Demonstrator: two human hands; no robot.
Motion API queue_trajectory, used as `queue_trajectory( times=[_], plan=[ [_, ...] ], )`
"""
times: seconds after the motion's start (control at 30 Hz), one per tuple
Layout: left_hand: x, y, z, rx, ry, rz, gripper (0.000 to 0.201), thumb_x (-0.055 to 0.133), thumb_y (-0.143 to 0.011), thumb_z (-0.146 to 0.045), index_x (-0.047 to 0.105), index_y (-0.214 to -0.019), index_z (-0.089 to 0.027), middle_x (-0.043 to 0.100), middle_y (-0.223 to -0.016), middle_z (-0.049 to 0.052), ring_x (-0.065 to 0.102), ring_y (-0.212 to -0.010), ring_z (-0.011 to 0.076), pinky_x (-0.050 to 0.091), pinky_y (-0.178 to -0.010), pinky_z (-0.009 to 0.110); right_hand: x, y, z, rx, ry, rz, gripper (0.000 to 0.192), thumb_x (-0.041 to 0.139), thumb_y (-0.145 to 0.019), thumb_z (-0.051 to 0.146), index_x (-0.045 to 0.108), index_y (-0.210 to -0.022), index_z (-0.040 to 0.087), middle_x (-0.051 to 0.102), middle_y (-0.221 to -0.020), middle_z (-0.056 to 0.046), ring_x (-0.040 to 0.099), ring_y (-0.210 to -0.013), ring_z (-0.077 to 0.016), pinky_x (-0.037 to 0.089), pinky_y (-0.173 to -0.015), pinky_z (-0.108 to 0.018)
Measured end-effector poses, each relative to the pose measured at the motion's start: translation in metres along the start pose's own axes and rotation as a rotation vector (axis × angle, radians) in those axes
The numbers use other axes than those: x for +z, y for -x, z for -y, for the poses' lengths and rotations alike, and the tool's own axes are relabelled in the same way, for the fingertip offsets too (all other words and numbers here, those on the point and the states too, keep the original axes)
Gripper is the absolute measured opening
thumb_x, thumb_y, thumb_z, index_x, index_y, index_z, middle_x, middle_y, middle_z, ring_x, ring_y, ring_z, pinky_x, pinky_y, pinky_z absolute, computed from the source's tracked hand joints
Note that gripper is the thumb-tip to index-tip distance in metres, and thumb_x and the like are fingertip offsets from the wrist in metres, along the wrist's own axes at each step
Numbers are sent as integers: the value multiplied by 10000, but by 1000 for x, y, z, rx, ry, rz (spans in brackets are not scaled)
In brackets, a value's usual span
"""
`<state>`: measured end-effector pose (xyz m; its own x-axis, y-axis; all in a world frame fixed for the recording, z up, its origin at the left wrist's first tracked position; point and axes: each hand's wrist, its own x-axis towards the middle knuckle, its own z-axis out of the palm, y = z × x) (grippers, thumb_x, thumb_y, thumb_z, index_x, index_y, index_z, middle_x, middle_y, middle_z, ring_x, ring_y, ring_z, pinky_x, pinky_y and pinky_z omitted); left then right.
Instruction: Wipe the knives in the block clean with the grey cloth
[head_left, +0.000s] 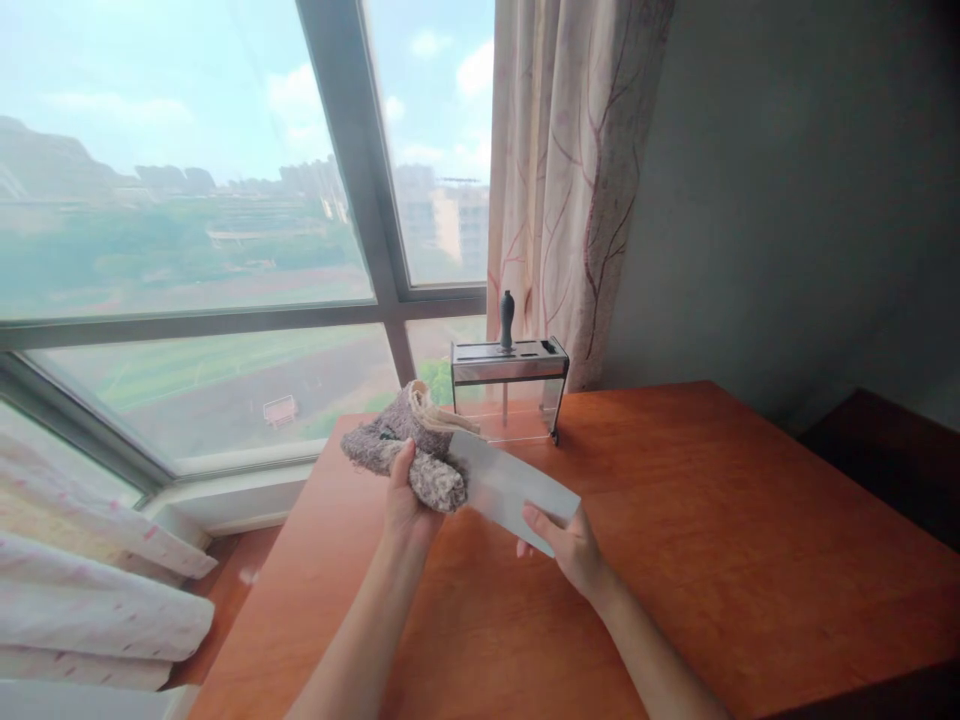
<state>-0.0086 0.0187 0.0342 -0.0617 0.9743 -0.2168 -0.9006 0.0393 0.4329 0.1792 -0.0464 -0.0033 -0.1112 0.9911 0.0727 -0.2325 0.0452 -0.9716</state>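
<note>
Above the near-left part of an orange-brown wooden desk (675, 560), the person holds a broad cleaver blade (510, 487) in the air with both hands. The left hand (405, 500) is closed around a fuzzy grey cloth (409, 445) that is bunched over the handle end of the blade, the thumb lying up across the cloth and the fingers hidden behind it; a strip of pale beige fabric shows along the top of the bundle. The handle itself is covered by the cloth and cannot be made out. The right hand (566, 545) pinches the far lower corner of the blade, one finger laid along its flat face and the remaining fingers curled loosely beneath, so the hand is partly closed on the metal. The blade runs from the cloth down toward the right, tilted, its flat side facing the camera, and it sits clear of the desk surface. Behind the hands, near the back edge of the desk, stands a metal and clear-plastic knife rack (510, 390) with slots in its top, and a single dark handle (507, 318) sticks up out of one slot. A patterned curtain (577, 170) hangs just behind the rack beside a grey wall (787, 200). A large window (225, 230) fills the left side, and pale folded fabric (97, 600) lies below it at the lower left.
</note>
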Motion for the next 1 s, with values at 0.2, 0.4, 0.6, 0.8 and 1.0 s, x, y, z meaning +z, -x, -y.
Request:
queue_trajectory(
  times=[0.2,0.4,0.6,0.8,1.0],
  plan=[
    [-4,3,-2,70,-34,62,346,639,-742,-233,647,-1081,-164,735,-923,51,690,-837,220,532,-857,355,2,-7,-10,78,-303,-75,257,669,-762,373,650,-759,117,598,-479,-2,520,-354,-107,378,-359,-198],
    [-15,2,-7,90,-74,30,320,669,-688,-256,682,-997,-173,742,-859,41,686,-831,243,535,-840,377,0,-13,-7,339,-580,-92,171,718,-693,278,642,-743,133,668,-627,-26,490,-359,-64,359,-323,-163],
    [-9,-2,-15,120,-61,77,315,607,-754,-252,665,-1058,-193,740,-911,31,682,-860,213,500,-907,360,1,-8,-2,209,-390,23,258,669,-760,360,647,-832,113,649,-583,-29,551,-407,-104,386,-381,-186],
    [-3,-9,-27,140,-18,63,317,553,-797,-221,644,-1097,-174,735,-948,49,674,-907,212,475,-942,356,9,0,4,65,-70,138,310,597,-832,409,653,-774,110,639,-551,-34,582,-507,-130,444,-499,-227],
    [-8,-13,-39,198,-55,-14,287,567,-801,-229,648,-1068,-161,733,-919,53,671,-885,217,495,-905,370,4,0,5,47,-23,153,328,588,-838,422,652,-736,117,633,-537,-28,564,-494,-124,440,-500,-227]
  ],
)
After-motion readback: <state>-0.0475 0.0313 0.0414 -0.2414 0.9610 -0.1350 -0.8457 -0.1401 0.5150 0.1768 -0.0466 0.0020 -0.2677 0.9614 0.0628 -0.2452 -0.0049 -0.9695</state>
